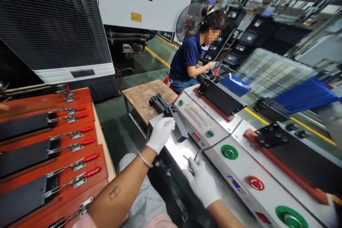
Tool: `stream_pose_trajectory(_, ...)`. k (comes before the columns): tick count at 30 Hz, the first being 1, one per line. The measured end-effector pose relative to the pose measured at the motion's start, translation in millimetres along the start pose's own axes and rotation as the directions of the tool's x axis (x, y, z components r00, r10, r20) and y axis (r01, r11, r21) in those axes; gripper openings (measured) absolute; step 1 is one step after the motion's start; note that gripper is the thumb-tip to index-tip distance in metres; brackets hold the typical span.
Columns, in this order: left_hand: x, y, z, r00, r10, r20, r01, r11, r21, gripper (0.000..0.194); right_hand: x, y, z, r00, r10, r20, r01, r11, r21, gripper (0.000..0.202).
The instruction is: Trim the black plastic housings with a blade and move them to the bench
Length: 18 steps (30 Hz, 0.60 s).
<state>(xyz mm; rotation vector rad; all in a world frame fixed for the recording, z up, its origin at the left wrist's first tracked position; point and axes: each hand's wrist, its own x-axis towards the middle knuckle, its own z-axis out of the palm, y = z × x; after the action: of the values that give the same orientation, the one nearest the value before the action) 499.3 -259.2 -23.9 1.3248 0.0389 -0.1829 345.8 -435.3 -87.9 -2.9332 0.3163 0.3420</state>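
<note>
My left hand (162, 133), in a white glove, is closed on the near side of a dark grey rectangular part (178, 126) with black fittings at its far end. Beneath and behind it lie similar dark parts (158, 102). My right hand (200, 181), also gloved in white, is at the metal front edge of the machine panel (197, 114), with a thin dark tweezer-like tool (192, 160) between its fingers. The two hands are apart.
Red fixtures (88, 123) with red-handled clamps hold dark plates at the left. Beyond a wooden table (144, 96) sits a person in a dark blue shirt (187, 55). Green buttons and a red button (255, 183) line the machine at the right.
</note>
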Motion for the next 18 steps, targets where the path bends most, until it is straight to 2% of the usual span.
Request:
stream_pose_trajectory(1,-10.5,1.4,-7.3,0.992,-0.114,0.050,0.121,0.978,-0.171,0.039,-7.6,1.0,10.6,0.999,-0.030,-0.023,0.030,1.000,0.009,0.049)
stream_pose_trajectory(2,-20.1,3.8,-14.8,0.968,-0.214,0.133,0.247,0.909,-0.336,0.047,-14.7,2.5,20.2,0.997,-0.066,-0.039,0.066,0.998,0.016,0.045)
stream_pose_trajectory(4,-36.5,10.6,-29.3,0.906,-0.291,0.308,0.419,0.721,-0.552,0.061,-25.4,5.1,33.7,0.988,-0.147,-0.046,0.149,0.988,0.050,0.041)
stream_pose_trajectory(6,-50.6,17.0,-40.4,0.886,-0.275,0.373,0.459,0.628,-0.628,0.065,-28.6,3.5,34.1,0.976,-0.212,-0.057,0.218,0.966,0.140,0.041)
stream_pose_trajectory(8,-64.5,20.3,-47.7,0.905,-0.250,0.344,0.421,0.639,-0.644,0.052,-23.1,-4.4,16.3,0.964,-0.220,-0.152,0.253,0.932,0.258,0.034)
stream_pose_trajectory(9,-72.2,20.2,-50.2,0.925,-0.225,0.305,0.374,0.674,-0.637,0.041,-17.1,-10.4,0.1,0.950,-0.200,-0.240,0.271,0.910,0.313,0.030)
stream_pose_trajectory(11,-89.7,16.2,-54.9,0.966,-0.151,0.208,0.246,0.781,-0.575,0.020,1.1,-23.8,-45.3,0.880,-0.153,-0.449,0.345,0.856,0.385,0.030)
stream_pose_trajectory(13,-110.0,7.2,-61.1,0.987,-0.115,0.116,0.154,0.896,-0.417,0.017,26.8,-34.2,-102.5,0.762,-0.040,-0.646,0.385,0.831,0.402,0.031)
stream_pose_trajectory(14,-120.6,1.0,-65.5,0.987,-0.144,0.070,0.159,0.935,-0.318,0.021,42.2,-36.9,-133.0,0.681,0.043,-0.731,0.379,0.833,0.402,0.033)
stream_pose_trajectory(16,-141.7,-12.9,-77.6,0.983,-0.180,-0.044,0.170,0.971,-0.167,0.031,77.2,-37.1,-192.1,0.511,0.126,-0.850,0.364,0.864,0.347,0.038)
stream_pose_trajectory(17,-151.8,-19.9,-84.9,0.973,-0.206,-0.105,0.188,0.969,-0.157,0.033,96.4,-35.3,-218.9,0.456,0.137,-0.880,0.342,0.885,0.315,0.039)
stream_pose_trajectory(18,-161.6,-26.3,-92.5,0.947,-0.249,-0.205,0.215,0.961,-0.173,0.033,116.2,-33.0,-242.7,0.449,0.136,-0.883,0.286,0.914,0.287,0.041)
